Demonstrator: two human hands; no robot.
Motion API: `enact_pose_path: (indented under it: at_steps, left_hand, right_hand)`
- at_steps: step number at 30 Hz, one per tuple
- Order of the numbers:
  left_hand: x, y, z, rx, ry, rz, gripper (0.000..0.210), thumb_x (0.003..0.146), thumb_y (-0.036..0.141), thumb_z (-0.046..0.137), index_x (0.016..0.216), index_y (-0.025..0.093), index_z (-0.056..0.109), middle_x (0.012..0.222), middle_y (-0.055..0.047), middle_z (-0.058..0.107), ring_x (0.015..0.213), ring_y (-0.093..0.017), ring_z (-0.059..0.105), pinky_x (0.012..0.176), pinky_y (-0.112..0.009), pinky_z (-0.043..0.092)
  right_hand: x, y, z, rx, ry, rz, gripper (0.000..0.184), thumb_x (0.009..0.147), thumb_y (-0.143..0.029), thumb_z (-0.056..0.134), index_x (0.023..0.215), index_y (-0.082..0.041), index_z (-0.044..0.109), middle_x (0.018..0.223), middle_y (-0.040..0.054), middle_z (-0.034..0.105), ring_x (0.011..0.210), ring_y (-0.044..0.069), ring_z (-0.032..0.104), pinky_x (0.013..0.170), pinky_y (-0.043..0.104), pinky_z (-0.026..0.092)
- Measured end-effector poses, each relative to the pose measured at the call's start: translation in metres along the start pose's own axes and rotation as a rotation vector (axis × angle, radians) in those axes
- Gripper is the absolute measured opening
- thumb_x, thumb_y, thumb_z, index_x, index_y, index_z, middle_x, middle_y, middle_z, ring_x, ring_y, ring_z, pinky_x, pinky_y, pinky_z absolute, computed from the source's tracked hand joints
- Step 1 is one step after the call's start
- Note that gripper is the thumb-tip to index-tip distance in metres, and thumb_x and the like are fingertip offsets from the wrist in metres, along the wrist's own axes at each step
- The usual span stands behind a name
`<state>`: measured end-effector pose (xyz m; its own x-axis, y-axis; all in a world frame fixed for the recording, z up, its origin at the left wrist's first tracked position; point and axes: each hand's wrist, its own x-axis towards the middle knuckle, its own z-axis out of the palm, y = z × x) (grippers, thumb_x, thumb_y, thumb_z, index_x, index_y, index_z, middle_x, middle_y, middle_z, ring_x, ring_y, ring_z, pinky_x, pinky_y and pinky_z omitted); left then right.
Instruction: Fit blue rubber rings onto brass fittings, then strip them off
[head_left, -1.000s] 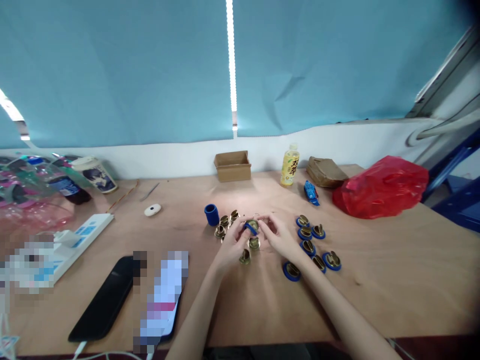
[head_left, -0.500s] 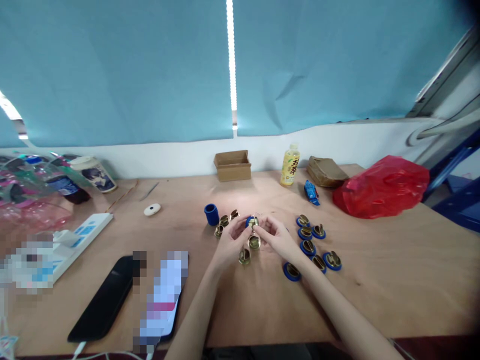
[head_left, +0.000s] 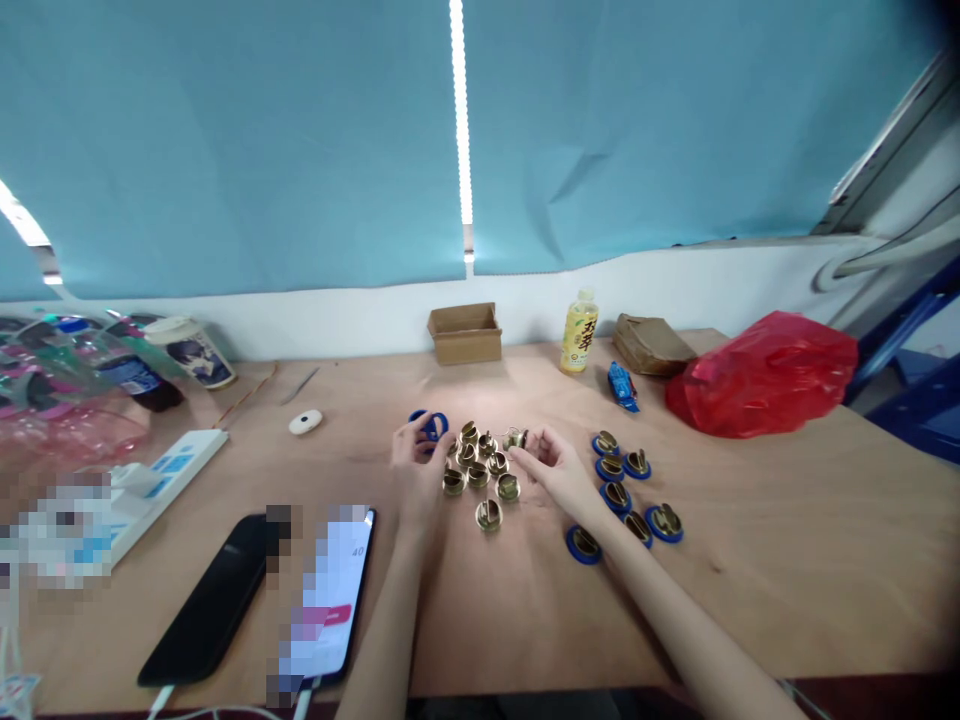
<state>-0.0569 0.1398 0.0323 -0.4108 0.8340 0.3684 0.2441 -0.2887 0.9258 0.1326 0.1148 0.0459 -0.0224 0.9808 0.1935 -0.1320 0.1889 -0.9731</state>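
My left hand (head_left: 416, 465) is closed around blue rings (head_left: 439, 424) on the left of the gold pieces; its fingers hide part of them, so I cannot tell how many it grips. Between the fingertips of my right hand (head_left: 553, 465) is a round gold metal clip (head_left: 515, 440), held just above the table. Several more gold clips (head_left: 477, 475), each a disc with a raised bar, lie between the two hands. To the right of my right hand, several gold clips seated in blue rings (head_left: 616, 496) rest on the wood.
At the back stand a small open cardboard box (head_left: 468, 347) and a yellow drink bottle (head_left: 580, 333). A red plastic bag (head_left: 765, 375) lies at right. Two phones, the black one (head_left: 214, 600) and a lit one (head_left: 337, 590), plus a power strip (head_left: 169, 475), occupy the left.
My hands have moved apart. The left went left to the blue rings, uncovering more gold clips. The right shifted slightly right, with a gold clip now showing at its fingertips.
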Motion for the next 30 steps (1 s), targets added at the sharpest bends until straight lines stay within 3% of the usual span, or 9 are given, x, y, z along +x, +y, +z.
enact_pose_path:
  at_steps: [2, 4, 10, 15, 20, 22, 25, 30]
  left_hand:
    - [0.009, -0.004, -0.007, 0.105, 0.121, 0.097, 0.043, 0.076, 0.035, 0.074, 0.116, 0.022, 0.065, 0.114, -0.009, 0.064, 0.09, -0.019, 0.067, 0.081, -0.031, 0.056]
    - [0.017, -0.009, -0.012, 0.178, 0.17, 0.151, 0.045, 0.078, 0.033, 0.071, 0.122, 0.022, 0.062, 0.116, -0.009, 0.065, 0.093, -0.019, 0.067, 0.085, -0.033, 0.055]
    - [0.034, -0.024, -0.012, 0.401, 0.133, 0.225, 0.046, 0.082, 0.033, 0.065, 0.127, 0.024, 0.059, 0.123, -0.01, 0.066, 0.111, -0.026, 0.062, 0.1, -0.042, 0.047]
    - [0.038, -0.033, -0.01, 0.441, 0.097, 0.232, 0.044, 0.084, 0.032, 0.063, 0.126, 0.021, 0.059, 0.122, -0.013, 0.066, 0.117, -0.028, 0.059, 0.105, -0.046, 0.044]
    - [0.03, -0.02, -0.005, 0.444, 0.099, 0.364, 0.04, 0.086, 0.032, 0.061, 0.125, 0.019, 0.059, 0.132, -0.014, 0.059, 0.13, -0.029, 0.048, 0.111, -0.047, 0.036]
    - [0.02, -0.01, 0.0, 0.42, 0.087, 0.415, 0.034, 0.088, 0.03, 0.059, 0.12, 0.018, 0.061, 0.128, -0.014, 0.061, 0.125, -0.027, 0.052, 0.109, -0.046, 0.039]
    - [0.0, 0.004, 0.011, 0.315, -0.047, 0.436, 0.023, 0.089, 0.028, 0.058, 0.108, 0.018, 0.067, 0.111, -0.011, 0.069, 0.11, -0.025, 0.061, 0.101, -0.042, 0.046]
    - [-0.033, 0.018, 0.027, 0.107, -0.447, 0.239, 0.023, 0.091, 0.027, 0.054, 0.108, 0.023, 0.069, 0.102, -0.007, 0.074, 0.095, -0.022, 0.069, 0.088, -0.034, 0.052]
  right_hand:
    - [-0.001, 0.0, 0.001, -0.009, -0.017, -0.003, 0.045, 0.07, -0.054, 0.076, 0.069, -0.023, 0.043, 0.061, -0.0073, 0.04, 0.052, 0.01, 0.037, 0.049, 0.026, 0.03]
    - [-0.002, 0.0, 0.002, -0.017, -0.037, -0.006, 0.042, 0.071, -0.052, 0.076, 0.071, -0.023, 0.045, 0.062, -0.0068, 0.041, 0.053, 0.011, 0.038, 0.051, 0.026, 0.031]
    - [-0.004, 0.001, 0.003, -0.041, -0.074, 0.025, 0.04, 0.072, -0.049, 0.076, 0.072, -0.023, 0.046, 0.062, -0.0068, 0.042, 0.055, 0.011, 0.038, 0.053, 0.026, 0.03]
    - [-0.004, -0.002, 0.003, -0.054, -0.076, 0.036, 0.041, 0.071, -0.05, 0.076, 0.072, -0.023, 0.046, 0.061, -0.0069, 0.043, 0.054, 0.011, 0.038, 0.052, 0.026, 0.029]
    - [-0.002, 0.0, 0.003, -0.061, -0.048, 0.023, 0.043, 0.068, -0.051, 0.077, 0.07, -0.023, 0.044, 0.062, -0.0068, 0.041, 0.055, 0.011, 0.038, 0.053, 0.026, 0.03]
    - [-0.001, 0.002, 0.003, -0.075, -0.028, 0.009, 0.044, 0.068, -0.052, 0.076, 0.07, -0.023, 0.044, 0.062, -0.0068, 0.04, 0.055, 0.011, 0.037, 0.053, 0.026, 0.031]
    - [-0.001, 0.006, 0.001, -0.136, -0.004, -0.022, 0.042, 0.07, -0.05, 0.076, 0.07, -0.023, 0.044, 0.063, -0.0065, 0.041, 0.056, 0.012, 0.038, 0.054, 0.027, 0.032]
    - [0.0, 0.011, -0.004, -0.246, -0.016, -0.067, 0.033, 0.076, -0.044, 0.071, 0.072, -0.023, 0.046, 0.064, -0.0051, 0.043, 0.058, 0.013, 0.041, 0.055, 0.027, 0.034]
